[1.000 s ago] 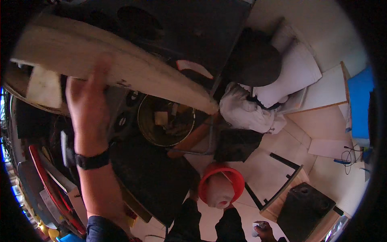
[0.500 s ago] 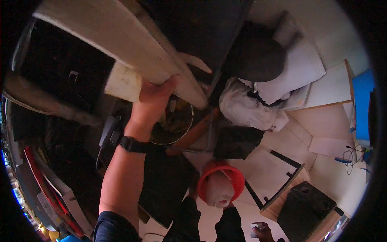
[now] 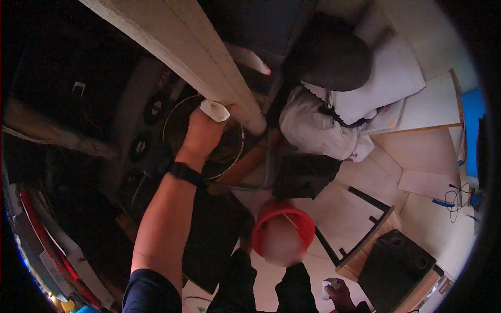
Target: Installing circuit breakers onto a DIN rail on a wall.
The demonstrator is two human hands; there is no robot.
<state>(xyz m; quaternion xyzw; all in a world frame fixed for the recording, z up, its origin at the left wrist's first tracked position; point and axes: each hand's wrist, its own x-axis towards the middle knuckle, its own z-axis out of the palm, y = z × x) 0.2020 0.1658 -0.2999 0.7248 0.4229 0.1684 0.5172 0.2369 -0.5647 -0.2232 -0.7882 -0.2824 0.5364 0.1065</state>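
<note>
- Two grips: the left hand [image 3: 203,136], fingers clamped on a white pad [image 3: 215,111] beside the pale beam [image 3: 198,47], seemingly leaves its face free.
- The right hand [image 3: 342,296] has fingers closed around a white wad [image 3: 327,288], apparently keeping it bunched.

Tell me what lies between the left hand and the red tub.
In the head view, from left hand to red tub: bin rim, brown bar, bent grey bar, then a pale patch.

left hand [image 3: 203,134] holds white pad [image 3: 214,111] at near edge of beam [image 3: 195,49], by its end. right hand [image 3: 342,298] holds white wad [image 3: 329,288]. red bucket [image 3: 307,225] on floor [image 3: 334,216].
</note>
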